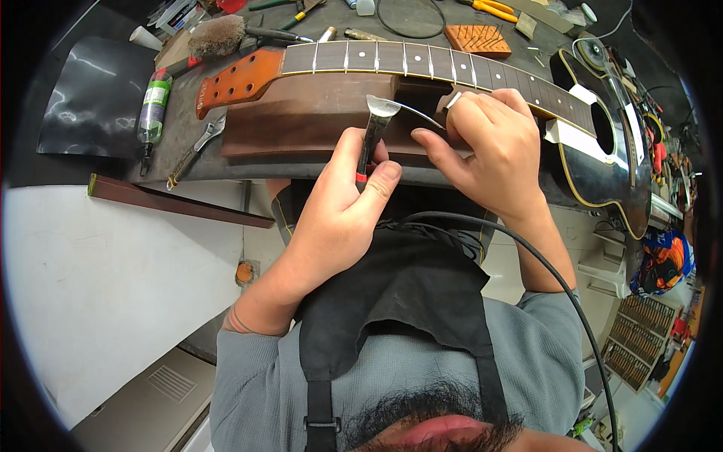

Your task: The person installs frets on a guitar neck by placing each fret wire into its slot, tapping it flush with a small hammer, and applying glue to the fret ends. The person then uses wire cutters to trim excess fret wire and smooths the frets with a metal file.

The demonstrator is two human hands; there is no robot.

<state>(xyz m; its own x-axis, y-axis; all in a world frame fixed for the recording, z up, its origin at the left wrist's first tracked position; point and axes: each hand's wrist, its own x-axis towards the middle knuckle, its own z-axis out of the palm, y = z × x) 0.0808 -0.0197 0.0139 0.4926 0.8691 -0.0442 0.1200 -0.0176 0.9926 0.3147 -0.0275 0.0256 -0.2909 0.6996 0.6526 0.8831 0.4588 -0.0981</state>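
My left hand [343,211] is closed round a tool [364,143] with a black-and-red handle and a broad metal head, held upright. A thin curved metal strip [414,110] runs from that head to the curled fingers of my right hand [486,151], whose thumb sticks out leftward. A small pale piece [452,100] shows at those fingers. Behind both hands, a guitar neck [354,59] with an orange headstock [237,83] lies over a brown wooden support [286,135], joining a black guitar body [572,169] at the right.
On the bench are a green-labelled bottle [154,113], an adjustable wrench [194,154], a black sheet [86,98], a brush [215,36], pliers [493,13] and an orange block [474,41] with pins. A dark strip [177,202] lies left. A black cable [542,260] crosses my right forearm.
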